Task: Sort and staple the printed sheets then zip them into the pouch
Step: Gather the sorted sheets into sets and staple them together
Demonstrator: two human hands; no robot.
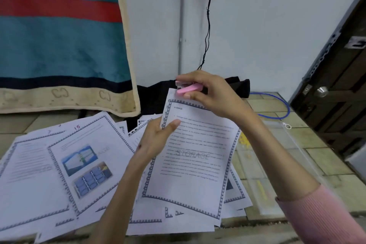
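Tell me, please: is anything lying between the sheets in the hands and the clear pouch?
Nothing visible blocks the way. The left hand holds the STORAGE sheets, the right hand holds the pink stapler at their top corner. The clear pouch lies right of them on the tiled surface.

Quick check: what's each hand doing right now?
Left hand: pinches the sheets by their left edge.
Right hand: grips the pink stapler at the sheets' top corner.
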